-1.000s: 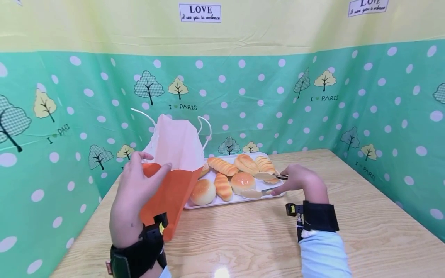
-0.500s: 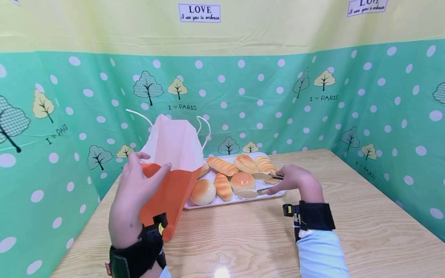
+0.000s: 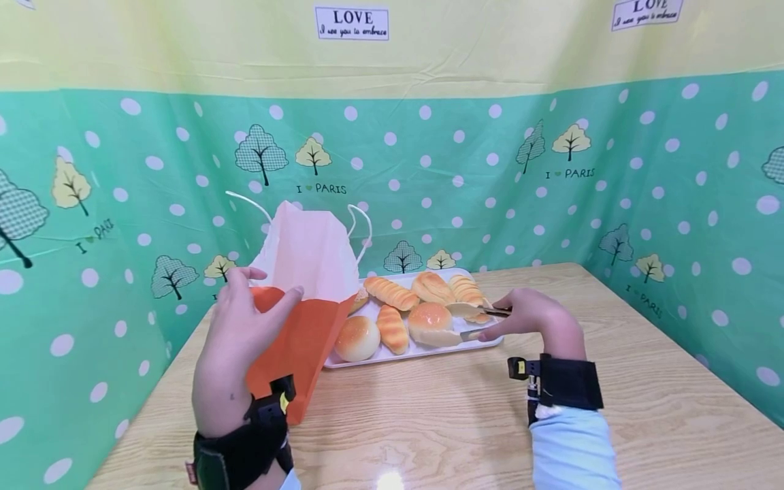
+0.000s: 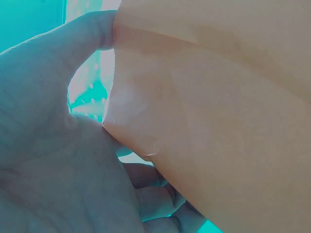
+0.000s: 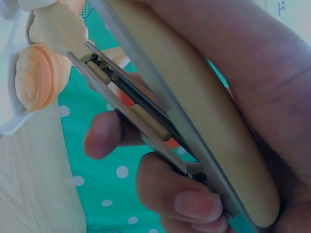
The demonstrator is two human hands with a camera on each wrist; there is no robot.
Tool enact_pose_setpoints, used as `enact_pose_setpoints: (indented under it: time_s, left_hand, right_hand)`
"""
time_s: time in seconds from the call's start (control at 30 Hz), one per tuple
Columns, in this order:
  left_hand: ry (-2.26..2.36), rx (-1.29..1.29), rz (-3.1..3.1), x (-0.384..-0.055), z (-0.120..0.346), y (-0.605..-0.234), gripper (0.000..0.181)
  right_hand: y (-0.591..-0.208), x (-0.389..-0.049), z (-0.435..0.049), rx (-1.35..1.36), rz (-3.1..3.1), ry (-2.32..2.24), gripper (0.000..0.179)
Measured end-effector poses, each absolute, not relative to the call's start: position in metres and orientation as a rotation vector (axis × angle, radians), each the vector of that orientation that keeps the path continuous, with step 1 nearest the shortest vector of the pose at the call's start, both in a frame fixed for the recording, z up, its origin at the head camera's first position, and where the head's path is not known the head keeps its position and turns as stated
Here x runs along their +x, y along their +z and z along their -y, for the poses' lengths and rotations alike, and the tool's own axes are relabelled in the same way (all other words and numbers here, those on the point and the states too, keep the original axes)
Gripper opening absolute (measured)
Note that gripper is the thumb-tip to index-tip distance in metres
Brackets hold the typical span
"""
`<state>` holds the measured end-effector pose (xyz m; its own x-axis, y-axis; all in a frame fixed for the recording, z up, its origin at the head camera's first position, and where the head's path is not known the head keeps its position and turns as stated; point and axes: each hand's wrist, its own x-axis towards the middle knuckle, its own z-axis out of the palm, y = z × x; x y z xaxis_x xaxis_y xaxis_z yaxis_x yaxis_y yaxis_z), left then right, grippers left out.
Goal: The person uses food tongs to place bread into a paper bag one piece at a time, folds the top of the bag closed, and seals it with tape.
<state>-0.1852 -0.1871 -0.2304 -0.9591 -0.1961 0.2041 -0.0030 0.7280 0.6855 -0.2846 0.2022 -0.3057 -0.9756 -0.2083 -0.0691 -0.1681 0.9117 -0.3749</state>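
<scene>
An orange paper bag (image 3: 306, 327) with a white inside and white cord handles leans back on the left of the table. My left hand (image 3: 229, 347) holds its left side, thumb and fingers on either side of the paper in the left wrist view. My right hand (image 3: 539, 316) grips metal tongs with cream-coloured grips (image 5: 209, 116) and broad pale ends. Those ends stand apart around a glossy round bun (image 3: 429, 316) at the front of the white tray (image 3: 392, 359). The near end overlaps the bun's front lower side in the head view.
Also on the tray are another round bun (image 3: 358, 339), a small striped roll (image 3: 393, 329), a long striped loaf (image 3: 392, 292), an oval bread (image 3: 433, 288) and a ridged bread (image 3: 467, 288). A green dotted curtain (image 3: 422, 156) encloses the wooden table (image 3: 441, 422).
The tongs move left over the bun, then the right hand shifts slightly back right while the near end closes in on the bun. The left hand and bag stay nearly still.
</scene>
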Motion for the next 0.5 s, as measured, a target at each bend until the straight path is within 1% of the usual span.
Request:
enact_pose_setpoints:
  time_s: [0.27,0.5]
  left_hand:
    - [-1.050,0.136,2.655,-0.1843,0.1851,-0.2313,0.085]
    - [-1.057,0.154,2.639,-0.1849,0.1839,-0.2343,0.087]
  right_hand:
    - [-0.3048,-0.2838,-0.2028,-0.335,-2.969,-0.575,0.095]
    - [-0.3034,-0.2808,-0.2035,-0.338,-2.992,-0.548,0.094]
